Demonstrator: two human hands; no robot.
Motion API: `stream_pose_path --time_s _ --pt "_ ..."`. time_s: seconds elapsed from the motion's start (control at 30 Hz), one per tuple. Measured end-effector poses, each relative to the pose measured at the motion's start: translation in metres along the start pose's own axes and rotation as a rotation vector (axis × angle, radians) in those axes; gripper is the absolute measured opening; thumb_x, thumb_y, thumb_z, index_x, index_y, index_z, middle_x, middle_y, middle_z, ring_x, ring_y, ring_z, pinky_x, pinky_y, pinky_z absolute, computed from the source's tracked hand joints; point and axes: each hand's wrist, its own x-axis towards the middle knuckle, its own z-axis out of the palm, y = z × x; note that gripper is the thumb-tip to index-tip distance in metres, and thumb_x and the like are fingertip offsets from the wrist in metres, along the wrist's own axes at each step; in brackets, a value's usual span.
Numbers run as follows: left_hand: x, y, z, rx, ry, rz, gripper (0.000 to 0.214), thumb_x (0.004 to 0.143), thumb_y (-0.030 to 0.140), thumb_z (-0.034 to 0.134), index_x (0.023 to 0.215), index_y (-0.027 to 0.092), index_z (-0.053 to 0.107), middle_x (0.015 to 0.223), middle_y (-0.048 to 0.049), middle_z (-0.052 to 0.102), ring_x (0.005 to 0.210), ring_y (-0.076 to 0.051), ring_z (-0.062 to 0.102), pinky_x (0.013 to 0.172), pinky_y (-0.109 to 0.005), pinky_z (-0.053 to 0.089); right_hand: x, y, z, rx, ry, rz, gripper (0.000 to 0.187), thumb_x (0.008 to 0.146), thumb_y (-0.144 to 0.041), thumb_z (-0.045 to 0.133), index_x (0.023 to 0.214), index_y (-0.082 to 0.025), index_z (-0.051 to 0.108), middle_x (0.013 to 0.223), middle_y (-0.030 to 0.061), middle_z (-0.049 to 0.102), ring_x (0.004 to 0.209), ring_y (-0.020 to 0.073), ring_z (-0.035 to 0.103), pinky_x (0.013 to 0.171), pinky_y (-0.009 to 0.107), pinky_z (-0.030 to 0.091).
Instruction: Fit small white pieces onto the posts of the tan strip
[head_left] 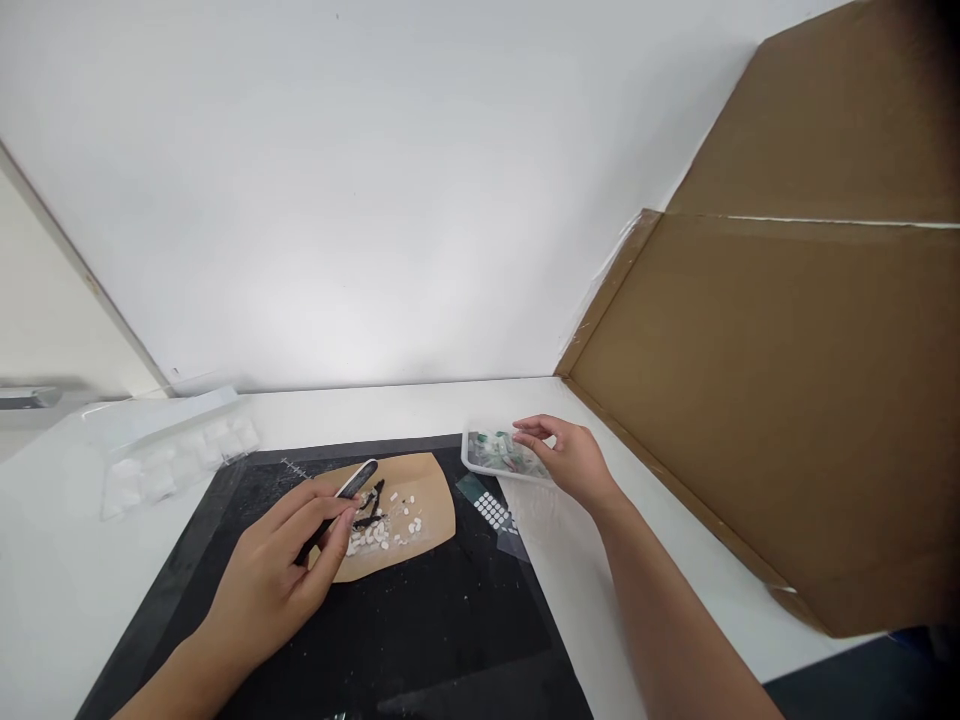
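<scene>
My left hand [281, 560] is closed around a slim black strip-like piece [358, 479] with a pale edge, tilted up above a tan paper tray [431, 500]. Small white pieces [373, 535] and dark twisted scraps [371, 505] lie in that tray. My right hand [566, 455] hovers at the right side of a white plastic container [466, 455]. Its thumb and index finger are curved with a small gap between the tips, and I see nothing held there. Inside the container are clear packets [499, 450] with green and reddish bits.
A black mat [420, 640] covers the white table's middle. Beside the paper tray lies a sheet of white rounded stickers [491, 510]. A clear compartment box [180, 455] stands at the left. Cardboard [780, 400] walls off the right side, and a white wall [375, 200] rises behind.
</scene>
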Motion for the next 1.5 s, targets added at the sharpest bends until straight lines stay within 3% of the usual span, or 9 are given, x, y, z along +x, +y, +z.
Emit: stream_pose_path --time_s 0.2,0.47,0.8,1.03,1.23,1.5 --pt "-0.001 0.0 0.001 0.005 0.014 -0.009 0.012 0.102 0.02 0.06 0.104 0.02 0.071 0.101 -0.0057 0.071 0.09 -0.017 0.071 0.075 -0.024 0.054 0.001 0.001 0.002 -0.019 0.016 -0.019 0.023 0.092 -0.049 0.069 0.093 -0.03 0.081 0.099 0.0022 0.08 0.09 0.024 0.07 0.074 0.034 0.046" --pt "-0.001 -0.002 0.003 -0.031 -0.002 0.003 0.014 0.102 0.018 0.058 0.104 0.02 0.072 0.102 -0.0064 0.071 0.092 -0.017 0.07 0.082 -0.026 0.053 0.006 0.011 0.005 0.04 0.009 -0.015 0.024 0.089 -0.051 0.071 0.087 -0.028 0.079 0.098 0.0043 0.077 0.087 0.0227 0.066 0.078 0.035 0.047" --pt "0.0 -0.003 0.004 -0.03 0.006 0.025 0.012 0.102 0.017 0.059 0.103 0.021 0.07 0.101 -0.0061 0.071 0.091 -0.017 0.07 0.081 -0.026 0.054 0.005 0.008 0.002 0.152 0.022 0.08 0.035 0.081 -0.059 0.079 0.084 -0.024 0.079 0.08 0.0047 0.076 0.069 0.0199 0.061 0.063 0.031 0.042" --pt "0.0 -0.002 0.004 -0.027 0.001 0.005 0.013 0.102 0.021 0.058 0.103 0.02 0.071 0.101 -0.0077 0.072 0.091 -0.018 0.071 0.078 -0.026 0.055 0.006 0.007 0.003 0.411 0.031 0.135 0.049 0.079 -0.068 0.078 0.087 -0.02 0.071 0.067 0.0028 0.068 0.063 0.0183 0.06 0.056 0.028 0.044" --pt "-0.002 -0.001 0.003 -0.037 -0.005 -0.005 0.014 0.102 0.02 0.057 0.103 0.019 0.071 0.102 -0.0081 0.072 0.091 -0.018 0.071 0.077 -0.025 0.055 0.005 -0.005 0.001 0.742 0.013 0.139 0.056 0.071 -0.072 0.084 0.086 -0.02 0.068 0.083 0.0037 0.068 0.07 0.015 0.063 0.063 0.028 0.055" --pt "-0.003 -0.002 0.003 -0.011 -0.017 -0.001 0.014 0.102 0.02 0.058 0.105 0.019 0.071 0.106 -0.0089 0.072 0.095 -0.019 0.071 0.083 -0.027 0.055 0.0 -0.019 0.003 1.012 -0.055 0.085 0.064 0.068 -0.073 0.086 0.068 -0.021 0.05 0.082 -0.0013 0.057 0.06 0.0075 0.049 0.058 0.024 0.05"
